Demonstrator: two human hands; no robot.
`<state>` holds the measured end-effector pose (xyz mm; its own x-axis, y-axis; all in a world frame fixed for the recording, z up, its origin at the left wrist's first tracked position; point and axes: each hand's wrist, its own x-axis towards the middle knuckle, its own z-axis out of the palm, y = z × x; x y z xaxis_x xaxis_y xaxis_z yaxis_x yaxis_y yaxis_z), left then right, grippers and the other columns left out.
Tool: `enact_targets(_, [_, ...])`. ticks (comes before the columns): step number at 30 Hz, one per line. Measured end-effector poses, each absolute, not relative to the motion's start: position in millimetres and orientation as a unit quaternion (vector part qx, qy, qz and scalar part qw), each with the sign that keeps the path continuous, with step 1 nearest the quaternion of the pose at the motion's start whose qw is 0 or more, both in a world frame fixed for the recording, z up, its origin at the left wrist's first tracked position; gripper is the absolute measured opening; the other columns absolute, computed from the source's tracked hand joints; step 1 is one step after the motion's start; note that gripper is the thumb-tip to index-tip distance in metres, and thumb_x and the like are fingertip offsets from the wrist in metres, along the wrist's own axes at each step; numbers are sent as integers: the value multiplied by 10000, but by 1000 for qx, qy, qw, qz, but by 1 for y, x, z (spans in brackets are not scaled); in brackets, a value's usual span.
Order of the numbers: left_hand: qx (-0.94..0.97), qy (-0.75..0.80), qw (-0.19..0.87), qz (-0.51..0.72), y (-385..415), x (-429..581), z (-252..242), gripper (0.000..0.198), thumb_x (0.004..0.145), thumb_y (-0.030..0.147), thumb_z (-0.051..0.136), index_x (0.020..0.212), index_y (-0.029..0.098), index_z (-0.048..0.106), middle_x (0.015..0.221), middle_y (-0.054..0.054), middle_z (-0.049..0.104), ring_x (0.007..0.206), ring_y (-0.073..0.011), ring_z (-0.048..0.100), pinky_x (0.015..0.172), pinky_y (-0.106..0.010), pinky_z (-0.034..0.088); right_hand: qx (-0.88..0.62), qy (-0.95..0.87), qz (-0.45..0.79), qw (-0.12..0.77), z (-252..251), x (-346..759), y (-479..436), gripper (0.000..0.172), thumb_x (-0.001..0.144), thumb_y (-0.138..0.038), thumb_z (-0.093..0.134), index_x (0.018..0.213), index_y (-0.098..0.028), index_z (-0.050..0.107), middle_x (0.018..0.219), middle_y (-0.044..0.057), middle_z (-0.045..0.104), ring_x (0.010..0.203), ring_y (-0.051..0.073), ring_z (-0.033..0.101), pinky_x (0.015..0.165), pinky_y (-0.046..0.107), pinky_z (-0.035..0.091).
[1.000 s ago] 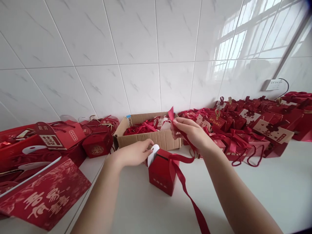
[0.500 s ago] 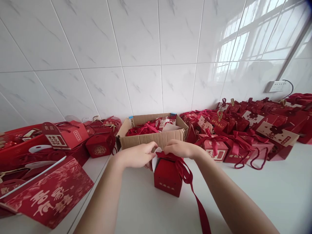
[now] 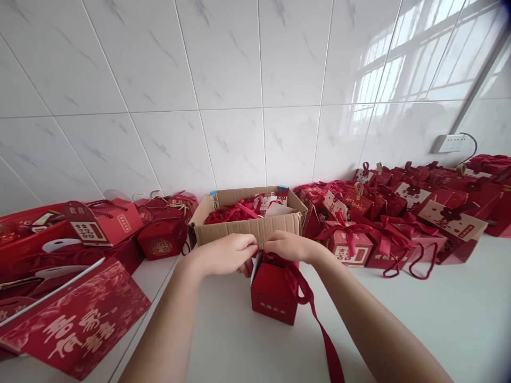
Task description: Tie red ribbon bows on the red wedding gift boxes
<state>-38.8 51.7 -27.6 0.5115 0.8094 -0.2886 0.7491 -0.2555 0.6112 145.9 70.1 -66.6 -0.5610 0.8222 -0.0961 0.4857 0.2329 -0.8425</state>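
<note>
A small red gift box [image 3: 273, 292] stands on the white counter [image 3: 439, 314] right in front of me. A dark red ribbon [image 3: 315, 319] runs from its top and trails down toward me on the right. My left hand [image 3: 225, 252] and my right hand [image 3: 289, 246] meet over the box top, both with fingers pinched closed on the ribbon. A white flap shows between the left fingers and the box.
An open cardboard carton [image 3: 247, 218] with red ribbons and cards sits just behind the box. Finished red gift boxes [image 3: 399, 218] crowd the right back of the counter. Larger red boxes [image 3: 75, 319] lie at the left. A wall socket [image 3: 451, 142] is on the tiled wall.
My right hand came down from holding the ribbon end high and joined my left hand on top of the box. The ribbon now hangs slack at the right.
</note>
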Motion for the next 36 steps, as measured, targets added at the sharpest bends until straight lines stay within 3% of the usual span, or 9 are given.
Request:
enact_targets(8, [795, 518, 314, 32, 55, -39, -27, 88, 770, 297, 460, 768, 217, 495, 732, -12, 713, 776, -221, 680, 599, -277, 447, -435, -781, 416, 164, -65, 150, 67, 254, 764, -316, 451, 556, -191, 377, 534, -54, 338, 486, 86, 306, 454, 245, 232])
enact_targets(14, [746, 568, 325, 125, 53, -56, -16, 171, 809, 374, 435, 754, 213, 450, 827, -34, 719, 789, -222, 695, 661, -299, 477, -452, -788, 378, 178, -51, 164, 58, 443, 797, -488, 504, 528, -197, 307, 511, -62, 234, 448, 71, 225, 425, 249, 172])
enact_targets(16, [707, 577, 351, 210, 53, -64, -12, 210, 828, 415, 416, 777, 213, 443, 813, -39, 716, 762, -223, 699, 687, -317, 495, -464, -789, 355, 188, -46, 173, 55, 416, 809, -457, 507, 532, -195, 342, 503, -60, 245, 433, 70, 226, 411, 246, 170])
enact_targets(19, [650, 560, 367, 360, 55, -74, -7, 217, 832, 421, 432, 764, 214, 424, 718, -29, 694, 677, -218, 689, 626, -309, 501, -484, -791, 323, 191, -41, 188, 51, 268, 786, -371, 556, 601, -189, 486, 550, -27, 414, 444, 81, 335, 399, 237, 227])
enact_targets(22, [602, 518, 363, 487, 57, -81, -3, 156, 798, 343, 492, 735, 209, 444, 671, -13, 649, 666, -210, 663, 536, -274, 481, -502, -797, 307, 139, -37, 203, 48, 124, 731, -322, 615, 738, -201, 587, 763, 30, 593, 527, 111, 482, 419, 235, 315])
enact_targets(24, [579, 478, 366, 550, 58, -82, -1, 106, 768, 280, 520, 716, 197, 480, 720, -9, 631, 717, -200, 645, 546, -270, 494, -505, -804, 301, 89, -35, 208, 45, 163, 688, -329, 657, 784, -209, 601, 874, 46, 629, 612, 141, 548, 454, 241, 366])
enact_targets(30, [522, 371, 450, 623, 50, -78, 8, 154, 773, 177, 438, 639, 161, 512, 823, -78, 657, 857, -235, 628, 685, -369, 534, -496, -818, 290, 18, -41, 197, 47, 292, 582, -353, 726, 751, -219, 528, 811, 17, 631, 688, 184, 578, 491, 258, 394])
enact_targets(33, [496, 336, 496, 628, 47, -77, 12, 205, 794, 186, 393, 647, 156, 534, 708, -65, 626, 733, -226, 629, 682, -414, 533, -498, -816, 291, 36, -46, 187, 52, 224, 567, -199, 676, 734, -222, 528, 757, 8, 611, 664, 172, 567, 479, 249, 375])
enact_targets(36, [506, 350, 479, 626, 45, -77, 13, 207, 799, 155, 408, 627, 161, 523, 600, -15, 544, 551, -151, 546, 624, -345, 518, -510, -809, 289, 50, -47, 184, 54, 216, 538, -131, 628, 716, -220, 545, 742, 13, 606, 596, 154, 544, 434, 241, 344])
